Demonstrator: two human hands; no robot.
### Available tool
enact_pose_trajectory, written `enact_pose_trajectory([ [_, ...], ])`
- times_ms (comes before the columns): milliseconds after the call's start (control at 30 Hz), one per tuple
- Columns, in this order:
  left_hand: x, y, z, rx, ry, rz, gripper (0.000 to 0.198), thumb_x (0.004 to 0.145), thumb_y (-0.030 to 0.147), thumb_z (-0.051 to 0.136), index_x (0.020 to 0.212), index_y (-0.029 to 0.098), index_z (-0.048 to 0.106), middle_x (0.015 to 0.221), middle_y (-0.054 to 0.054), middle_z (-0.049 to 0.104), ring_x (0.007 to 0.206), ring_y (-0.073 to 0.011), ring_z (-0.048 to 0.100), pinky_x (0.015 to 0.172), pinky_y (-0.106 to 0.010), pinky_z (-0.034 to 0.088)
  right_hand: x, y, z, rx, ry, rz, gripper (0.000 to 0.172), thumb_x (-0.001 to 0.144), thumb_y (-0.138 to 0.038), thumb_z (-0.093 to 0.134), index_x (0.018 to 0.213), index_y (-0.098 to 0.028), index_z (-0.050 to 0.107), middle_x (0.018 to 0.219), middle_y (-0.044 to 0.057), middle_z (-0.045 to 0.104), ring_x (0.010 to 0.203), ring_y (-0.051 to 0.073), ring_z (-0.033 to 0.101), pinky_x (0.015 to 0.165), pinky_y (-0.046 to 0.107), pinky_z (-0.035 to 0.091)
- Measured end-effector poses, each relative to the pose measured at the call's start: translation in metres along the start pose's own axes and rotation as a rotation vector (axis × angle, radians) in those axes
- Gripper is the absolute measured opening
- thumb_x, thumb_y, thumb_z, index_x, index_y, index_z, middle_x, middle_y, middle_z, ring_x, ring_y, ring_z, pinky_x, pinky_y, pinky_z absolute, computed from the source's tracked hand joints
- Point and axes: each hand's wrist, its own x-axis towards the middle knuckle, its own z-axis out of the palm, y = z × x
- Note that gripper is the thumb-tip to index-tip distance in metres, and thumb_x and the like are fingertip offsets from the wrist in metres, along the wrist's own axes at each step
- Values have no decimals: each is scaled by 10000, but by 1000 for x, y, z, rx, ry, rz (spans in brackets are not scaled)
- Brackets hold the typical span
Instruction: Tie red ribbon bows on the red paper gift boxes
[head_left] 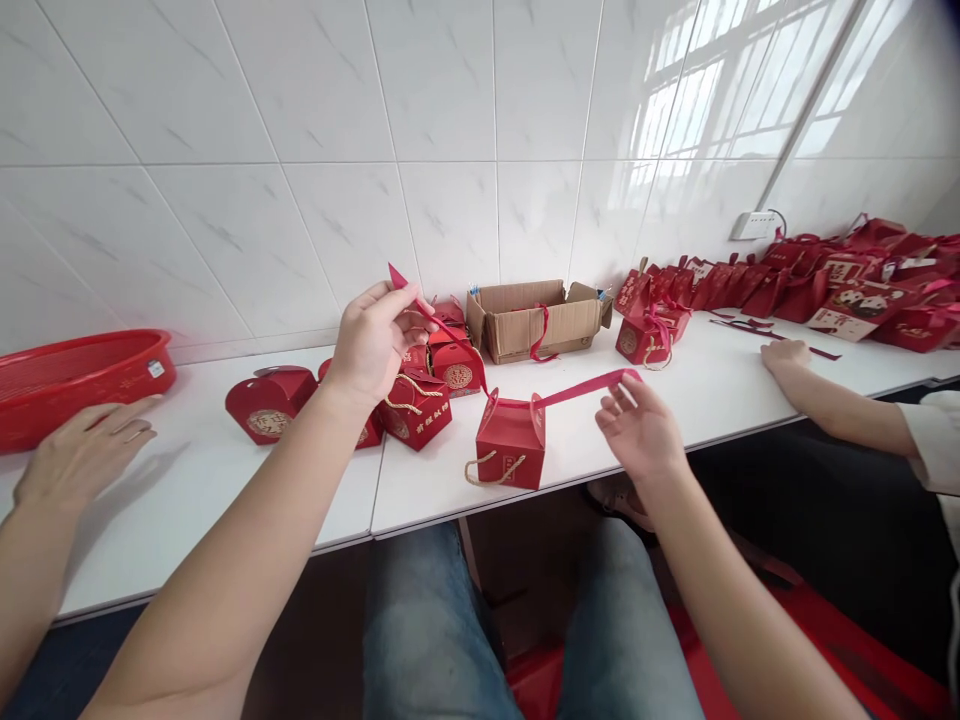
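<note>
A small red gift box (512,443) with a gold rope handle on its front stands upright near the table's front edge. A red ribbon (577,389) runs through its top and stretches out to both sides. My left hand (379,335), raised to the left above the box, pinches one end of the ribbon. To the right, my right hand (637,425) holds the other end between thumb and fingers, lower down. Just behind my left hand sit several red boxes, among them a box with a rope handle (417,410) and a round-topped box (271,404).
An open cardboard carton (517,325) stands against the tiled wall, a ribbon over its side. A red plastic basin (161,345) is at left, near another person's hand (90,455). Another person's hand (787,353) rests at right, before piled red boxes (862,290).
</note>
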Motion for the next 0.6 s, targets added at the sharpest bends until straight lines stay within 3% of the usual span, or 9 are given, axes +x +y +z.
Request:
enact_pose_trajectory([
  [133, 7, -3, -5, -1, 29, -4, 104, 717, 235, 602, 661, 180, 534, 676, -20, 569, 565, -116, 533, 482, -238, 397, 12, -24, 26, -252, -151, -242, 249, 598, -187, 754, 691, -183, 522, 674, -51, 555, 545, 65, 537, 442, 174, 398],
  [333, 18, 2, 0, 28, -8, -13, 101, 703, 235, 611, 679, 176, 533, 667, -12, 580, 542, -105, 534, 449, -219, 379, 14, -38, 60, -588, -396, -412, 173, 648, -197, 726, 757, -180, 594, 634, -28, 581, 529, 69, 529, 472, 200, 373],
  [433, 22, 8, 11, 120, -36, 1, 93, 698, 213, 618, 682, 171, 536, 680, -18, 607, 555, -106, 550, 435, -206, 361, 13, -41, 77, -703, -442, -444, 194, 669, -226, 714, 850, -184, 657, 707, 1, 632, 541, 79, 524, 483, 228, 386],
  [600, 33, 13, 27, 277, -109, 45, 78, 712, 182, 618, 694, 162, 545, 749, -29, 645, 580, -105, 579, 449, -203, 381, 14, -38, 99, -824, -462, -492, 169, 699, -310, 696, 801, -175, 698, 773, 34, 671, 687, 128, 596, 587, 264, 462],
])
